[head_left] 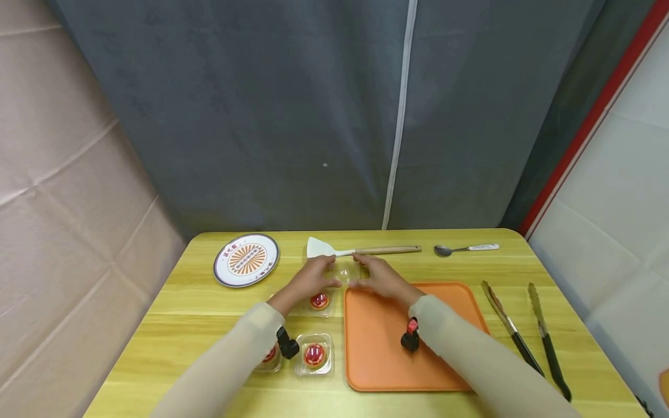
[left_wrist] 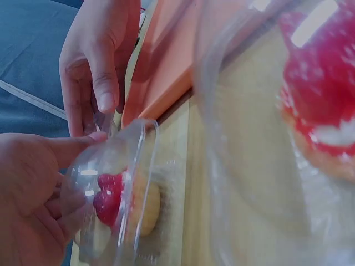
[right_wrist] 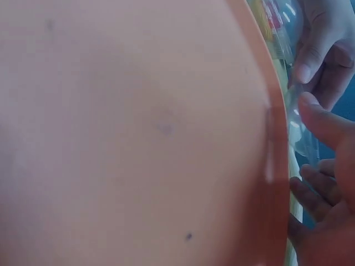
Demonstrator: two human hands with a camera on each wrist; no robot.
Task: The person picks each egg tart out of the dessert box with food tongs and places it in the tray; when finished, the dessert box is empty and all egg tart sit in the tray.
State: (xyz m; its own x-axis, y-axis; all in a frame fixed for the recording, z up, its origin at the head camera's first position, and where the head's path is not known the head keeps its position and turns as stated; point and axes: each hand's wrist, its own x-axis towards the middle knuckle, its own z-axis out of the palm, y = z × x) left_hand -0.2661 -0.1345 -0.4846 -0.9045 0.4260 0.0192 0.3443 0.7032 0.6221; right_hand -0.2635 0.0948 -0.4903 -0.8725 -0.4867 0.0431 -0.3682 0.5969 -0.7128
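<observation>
Left hand (head_left: 315,277) and right hand (head_left: 380,277) share one clear plastic piece (head_left: 346,271)

The hands are apart, facing each other, and each grips one side of the rounded piece. Neither is fully closed: thumb and fingers stand parted, curved round its edge, and the thumb tips come near each other. Holding from both sides is probably how such thin, slick plastic is kept steady without crushing. No red filling shows through it; whether it is a lid or a whole pack I cannot tell.

The piece lies just beyond the far left corner of the orange tray (head_left: 368,348), the right forearm reaching across that tray. Near the left hand is a packed tart (head_left: 319,301); nearer the table's (head_left: 157,360) front edge sit a second packed tart (head_left: 315,355) and a third (head_left: 269,355), partly hidden by the left sleeve (head_left: 230,348). Their clear domes presumably guard the soft red tops.

Farther out, along the table's back edge, lie a spatula (head_left: 366,251) and a spoon (head_left: 470,248), with a plate (head_left: 247,260) by the far left corner. Toward the right edge, two black-handled utensils (head_left: 514,332) point their handles at the person, seemingly for easy grasping.
</observation>
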